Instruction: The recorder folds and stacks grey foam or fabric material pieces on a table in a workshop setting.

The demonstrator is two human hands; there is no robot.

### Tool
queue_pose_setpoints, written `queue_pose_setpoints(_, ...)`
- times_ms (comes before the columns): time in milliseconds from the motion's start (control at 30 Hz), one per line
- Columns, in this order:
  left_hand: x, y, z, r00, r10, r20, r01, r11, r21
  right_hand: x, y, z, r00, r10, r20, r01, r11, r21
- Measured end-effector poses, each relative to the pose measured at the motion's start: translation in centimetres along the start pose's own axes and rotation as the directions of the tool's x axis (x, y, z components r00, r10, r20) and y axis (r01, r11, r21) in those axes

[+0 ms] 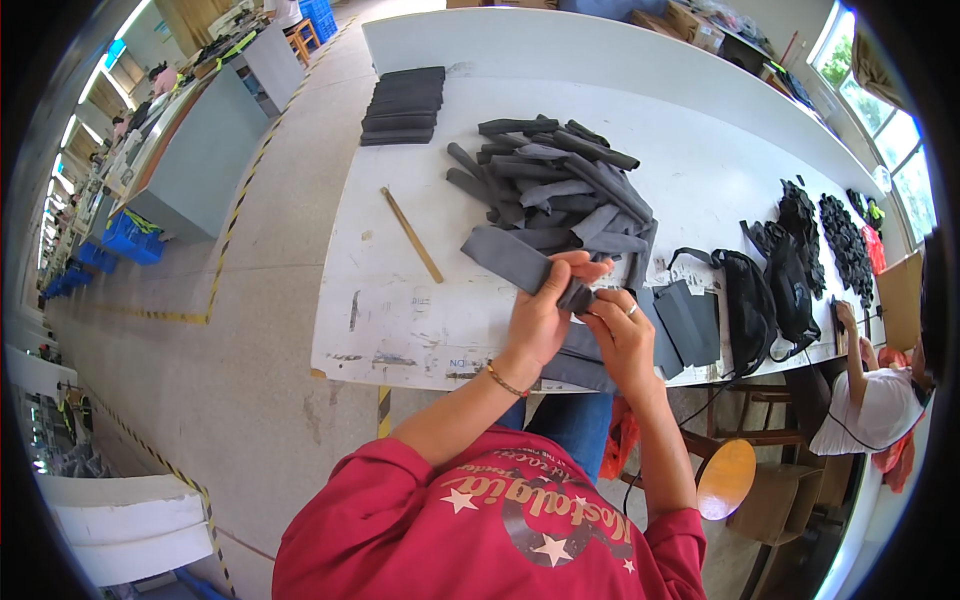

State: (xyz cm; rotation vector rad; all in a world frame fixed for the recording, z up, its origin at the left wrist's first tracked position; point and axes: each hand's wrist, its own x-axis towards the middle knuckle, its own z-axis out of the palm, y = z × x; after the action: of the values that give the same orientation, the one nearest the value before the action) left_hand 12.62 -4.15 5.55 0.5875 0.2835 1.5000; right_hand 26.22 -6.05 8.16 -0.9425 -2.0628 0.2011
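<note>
Between my hands is a dark grey fabric strip (507, 257), its flat free end reaching up and left over the table. My left hand (541, 317) grips its middle, thumb on top and fingers spread beyond it. At the strip's right end, my right hand (619, 335) pinches the folded edge; a ring shows on one finger. Just past my hands lies a loose heap of similar grey fabric pieces (570, 185), many of them rolled or tube-like. More flat grey pieces (580, 371) lie under my hands at the table's near edge.
A neat stack of dark strips (403, 106) sits at the far left, with a wooden stick (411, 235) nearer. Dark flat panels (686, 325) and black bags (750, 305) lie to the right. A co-worker (868, 400) sits farther right. A low partition (620, 55) borders the white table (400, 330).
</note>
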Motion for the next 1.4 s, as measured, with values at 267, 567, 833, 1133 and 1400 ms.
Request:
queue_pose_setpoints(267, 0.7, 1.8, 0.6, 0.998, 0.065, 0.028, -0.065, 0.998, 0.025, -1.5, -1.8, 2.5, 0.755, 0.616, -0.225, -0.341, 0.661, 0.668)
queue_pose_setpoints(567, 0.3, 1.2, 0.4, 0.978, 0.021, 0.209, -0.029, 0.999, 0.034, -1.8, -1.6, 0.2, 0.658, 0.752, -0.029, -0.437, 0.414, 0.799)
queue_pose_setpoints(833, 0.2, 2.1, -2.6, 0.985, 0.008, -0.171, 0.005, 0.997, 0.071, -2.0, -1.9, -0.5, 0.680, 0.717, -0.152, -0.321, 0.477, 0.818)
queue_pose_setpoints(1133, -0.4, 2.5, -3.3, 0.996, -0.028, -0.089, 0.025, 0.999, -0.042, -3.4, -0.9, 0.1, 0.813, 0.529, -0.242, -0.333, 0.764, 0.553)
queue_pose_setpoints(1400, -0.7, 3.0, -3.3, 0.998, 0.011, -0.069, -0.009, 1.000, 0.023, -3.3, -0.4, -1.4, 0.716, 0.698, -0.020, -0.457, 0.490, 0.743)
